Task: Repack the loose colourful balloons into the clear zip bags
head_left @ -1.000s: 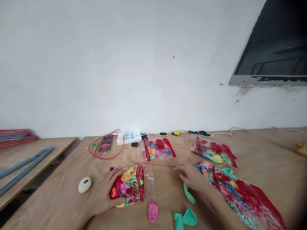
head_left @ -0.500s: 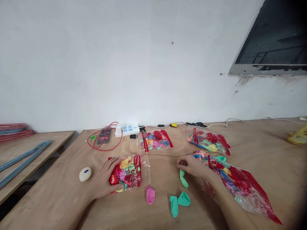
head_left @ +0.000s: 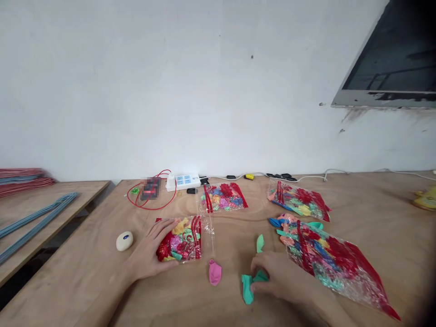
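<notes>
My left hand (head_left: 150,253) lies flat with its fingers apart on a clear zip bag of coloured deflated balloons (head_left: 185,240), which has red print. My right hand (head_left: 275,272) is curled over a pair of mint-green deflated balloons (head_left: 250,284), its fingertips pressing on them and hiding part of them. A single green balloon (head_left: 260,243) lies just above that hand. A pink deflated balloon (head_left: 215,272) sits between my hands. Further clear bags of balloons lie at the back (head_left: 223,198), back right (head_left: 299,200) and right of my right hand (head_left: 327,259).
A white oval eraser (head_left: 124,241) lies left of my left hand. At the back are a white power strip (head_left: 183,181), a red wire loop (head_left: 136,200) and a pixelated object (head_left: 151,188). A lower board on the left holds blue rods (head_left: 37,218). A yellow packet (head_left: 425,200) lies far right.
My right hand has moved down from the upper green balloon onto the mint-green pair. My left hand stays on its bag, and the view has shifted slightly.
</notes>
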`<state>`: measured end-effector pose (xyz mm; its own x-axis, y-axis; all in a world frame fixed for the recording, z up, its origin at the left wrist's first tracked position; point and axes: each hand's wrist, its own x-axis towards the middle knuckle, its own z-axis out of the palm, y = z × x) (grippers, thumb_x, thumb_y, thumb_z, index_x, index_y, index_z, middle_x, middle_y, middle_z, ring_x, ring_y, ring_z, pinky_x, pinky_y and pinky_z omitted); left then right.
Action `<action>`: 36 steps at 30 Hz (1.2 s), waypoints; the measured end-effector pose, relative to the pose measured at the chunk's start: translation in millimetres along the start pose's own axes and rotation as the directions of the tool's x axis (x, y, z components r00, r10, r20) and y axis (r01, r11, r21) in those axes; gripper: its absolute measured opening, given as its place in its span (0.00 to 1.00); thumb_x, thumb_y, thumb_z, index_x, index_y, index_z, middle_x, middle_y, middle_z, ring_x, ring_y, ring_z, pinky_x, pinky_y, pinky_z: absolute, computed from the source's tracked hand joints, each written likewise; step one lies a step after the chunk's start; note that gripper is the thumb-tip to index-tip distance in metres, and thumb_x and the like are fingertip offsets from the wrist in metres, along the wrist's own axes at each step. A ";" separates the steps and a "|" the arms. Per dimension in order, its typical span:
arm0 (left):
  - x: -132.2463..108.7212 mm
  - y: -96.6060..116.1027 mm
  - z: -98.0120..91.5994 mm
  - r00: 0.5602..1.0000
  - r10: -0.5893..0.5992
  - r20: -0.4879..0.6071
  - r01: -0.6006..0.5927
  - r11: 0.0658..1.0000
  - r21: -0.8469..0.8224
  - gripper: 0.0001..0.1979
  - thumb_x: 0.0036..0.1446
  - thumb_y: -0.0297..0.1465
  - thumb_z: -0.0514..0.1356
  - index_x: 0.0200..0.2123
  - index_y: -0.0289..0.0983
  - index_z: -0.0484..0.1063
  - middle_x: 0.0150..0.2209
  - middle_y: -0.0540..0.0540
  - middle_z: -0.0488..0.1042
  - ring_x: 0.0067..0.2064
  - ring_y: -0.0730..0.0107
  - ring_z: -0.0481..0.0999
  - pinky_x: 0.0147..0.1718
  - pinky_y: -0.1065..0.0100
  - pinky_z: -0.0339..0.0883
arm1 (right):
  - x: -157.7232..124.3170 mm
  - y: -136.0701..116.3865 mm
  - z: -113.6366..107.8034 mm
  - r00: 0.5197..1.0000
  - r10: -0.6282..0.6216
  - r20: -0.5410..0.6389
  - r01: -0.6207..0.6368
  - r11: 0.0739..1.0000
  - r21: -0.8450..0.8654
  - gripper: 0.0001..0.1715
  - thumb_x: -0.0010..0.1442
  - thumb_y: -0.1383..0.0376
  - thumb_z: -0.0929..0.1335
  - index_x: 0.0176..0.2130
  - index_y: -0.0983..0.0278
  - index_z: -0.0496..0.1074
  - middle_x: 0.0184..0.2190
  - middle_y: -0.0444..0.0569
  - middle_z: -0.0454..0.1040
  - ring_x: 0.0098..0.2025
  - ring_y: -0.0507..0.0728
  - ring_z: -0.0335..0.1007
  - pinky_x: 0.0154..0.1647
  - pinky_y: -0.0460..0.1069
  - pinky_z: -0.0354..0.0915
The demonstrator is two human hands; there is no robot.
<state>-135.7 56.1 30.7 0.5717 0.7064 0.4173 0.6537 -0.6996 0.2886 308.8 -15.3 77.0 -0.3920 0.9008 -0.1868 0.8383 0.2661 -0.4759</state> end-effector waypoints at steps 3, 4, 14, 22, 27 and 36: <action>-0.4 -3.8 -0.1 1.000 -0.028 0.006 0.028 0.999 -0.019 0.51 0.61 0.51 0.70 0.78 0.48 0.50 0.75 0.36 0.60 0.73 0.38 0.62 0.70 0.41 0.60 | -7.4 0.2 9.9 0.999 -0.049 -0.006 0.049 0.998 -0.028 0.06 0.64 0.63 0.72 0.38 0.57 0.82 0.39 0.48 0.82 0.41 0.61 0.78 0.40 0.51 0.63; -0.6 -4.4 -0.2 0.999 -0.032 0.007 0.032 0.999 -0.031 0.50 0.61 0.51 0.70 0.78 0.48 0.50 0.75 0.36 0.60 0.73 0.38 0.62 0.70 0.41 0.60 | -9.1 2.8 11.1 0.998 -0.063 -0.020 0.062 0.998 -0.031 0.08 0.65 0.65 0.70 0.37 0.57 0.82 0.38 0.48 0.81 0.41 0.61 0.77 0.40 0.51 0.62; -2.5 -4.7 4.8 1.000 -0.011 0.018 0.011 0.999 -0.039 0.51 0.61 0.51 0.70 0.78 0.48 0.49 0.75 0.37 0.59 0.74 0.38 0.61 0.71 0.40 0.59 | -21.6 22.1 1.3 0.916 0.102 -0.388 0.037 0.942 0.334 0.23 0.72 0.47 0.66 0.37 0.59 0.78 0.36 0.51 0.78 0.37 0.60 0.72 0.37 0.53 0.67; -2.5 -2.9 4.6 1.000 0.000 0.007 0.000 1.000 -0.021 0.52 0.61 0.54 0.69 0.79 0.47 0.49 0.76 0.37 0.59 0.74 0.38 0.61 0.71 0.40 0.60 | -6.9 9.7 4.2 0.949 0.019 -0.315 0.094 0.936 0.339 0.20 0.71 0.48 0.68 0.36 0.59 0.78 0.45 0.52 0.80 0.48 0.64 0.77 0.52 0.57 0.71; -2.4 -2.9 4.8 1.000 -0.005 0.015 0.006 1.000 -0.028 0.53 0.60 0.53 0.70 0.79 0.48 0.48 0.76 0.37 0.59 0.75 0.38 0.60 0.71 0.40 0.60 | 3.2 12.6 21.7 0.964 -0.154 -0.215 0.168 0.985 0.049 0.09 0.70 0.60 0.69 0.39 0.57 0.79 0.55 0.52 0.79 0.59 0.66 0.74 0.65 0.63 0.63; -2.6 -4.2 4.5 0.999 -0.012 0.053 0.014 0.999 -0.033 0.52 0.62 0.54 0.69 0.79 0.48 0.45 0.77 0.38 0.55 0.76 0.39 0.57 0.72 0.40 0.57 | 91.9 -39.6 31.4 0.882 -0.066 -0.467 0.249 0.906 0.343 0.07 0.67 0.67 0.70 0.41 0.61 0.81 0.38 0.49 0.84 0.38 0.59 0.79 0.40 0.50 0.69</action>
<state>-137.7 57.7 24.5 0.5896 0.7194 0.3673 0.6449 -0.6931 0.3221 227.7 46.2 51.7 -0.2240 0.9371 0.2676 0.5320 0.3476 -0.7721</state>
